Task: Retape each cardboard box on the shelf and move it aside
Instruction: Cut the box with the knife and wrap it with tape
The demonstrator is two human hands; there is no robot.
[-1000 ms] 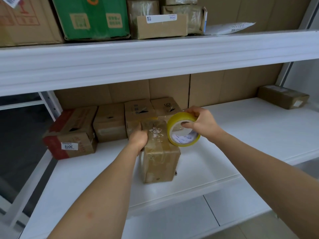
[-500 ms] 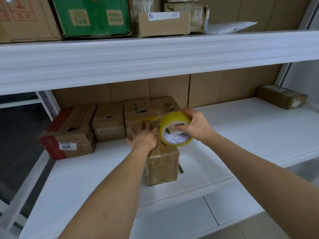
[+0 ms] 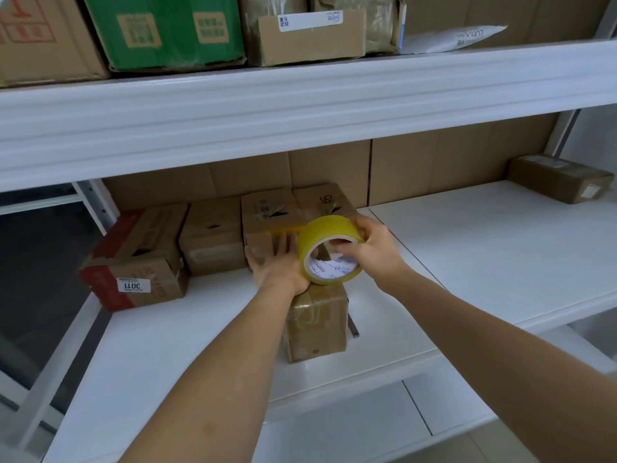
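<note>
— Yellow tape roll [image 3: 329, 250], pinched in the right hand [image 3: 374, 252], thumb through the core. The left hand [image 3: 278, 265] lies spread flat, pressing the strip onto the small cardboard box [image 3: 315, 324] beneath it on the shelf [image 3: 500, 248].

— I'd keep that palm down and pull taut across the seam. Anything inside?

— Can't tell; the boxes [image 3: 213, 238] beyond the left hand are closed too.

white shelf [image 3: 484, 262] carries a small taped box [image 3: 317, 324] near its front edge, four boxes [image 3: 213, 238] behind-left, one box [image 3: 561, 177] far right
</note>
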